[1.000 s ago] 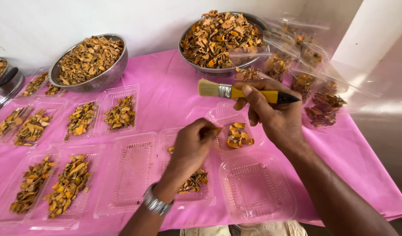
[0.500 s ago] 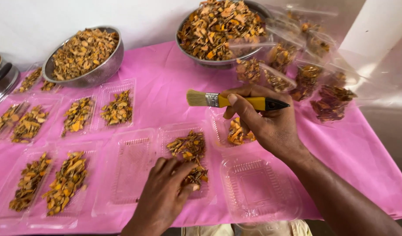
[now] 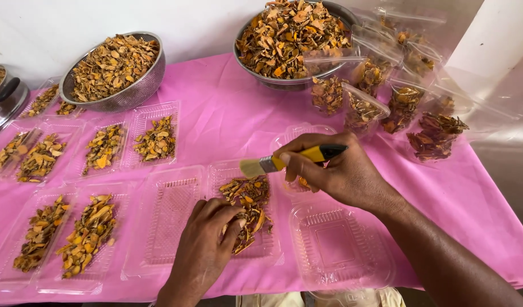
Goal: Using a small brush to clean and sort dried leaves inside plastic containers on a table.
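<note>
A person's right hand (image 3: 341,173) pinches a small paintbrush (image 3: 290,160) by its yellow-and-black handle, thumb and fingers closed around it and bristles hovering just above a clear plastic tray (image 3: 244,219), while the left hand (image 3: 207,247) rests with fingers spread flat on the dried, orange-brown slices (image 3: 250,207) piled inside. The slices look light, brittle and prone to crumbling, best pressed or gathered gently rather than squeezed; the brush looks light and stiff, easily steered from mid-handle. Just left of the left fingertips sits an empty hinged tray (image 3: 167,224); below the right wrist lies another empty one (image 3: 338,244). Farther from the fingers, filled trays (image 3: 153,136) line the pink tablecloth (image 3: 216,113), two metal bowls (image 3: 122,99) hold heaps of the same slices, and clear bags (image 3: 437,133), part-filled, stand beyond the right knuckles.
</note>
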